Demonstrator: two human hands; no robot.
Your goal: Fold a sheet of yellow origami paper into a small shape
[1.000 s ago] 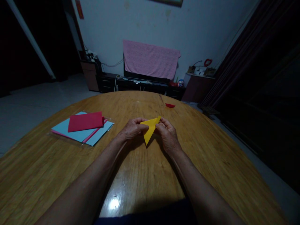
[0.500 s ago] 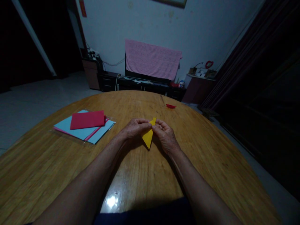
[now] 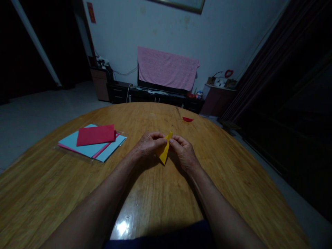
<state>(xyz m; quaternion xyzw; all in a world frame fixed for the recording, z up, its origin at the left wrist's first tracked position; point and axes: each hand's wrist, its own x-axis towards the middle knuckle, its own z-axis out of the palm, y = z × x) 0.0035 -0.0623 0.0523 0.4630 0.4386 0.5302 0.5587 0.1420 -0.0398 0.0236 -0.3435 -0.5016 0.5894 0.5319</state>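
Observation:
A folded yellow paper [image 3: 164, 153] is held between my two hands above the middle of the wooden table [image 3: 153, 193]. Its pointed end hangs down toward me, and a narrow strip sticks up past my fingertips. My left hand [image 3: 150, 142] pinches its left side, thumb on top and fingers curled behind. On the right edge, my right hand [image 3: 183, 150] grips the paper between thumb and bent fingers. Both thumbs are close together near the upper part of the paper.
On the table's left lie light blue sheets [image 3: 88, 149] in a clear sleeve, with a folded red paper [image 3: 95, 135] on top. A small red folded piece [image 3: 187, 119] sits near the far edge. Beyond stands a screen under a pink cloth [image 3: 167, 69].
The view has tilted up slightly. The yellow paper has turned a little, its top strip looks narrower, and my left thumb and fingers cover more of its left side.

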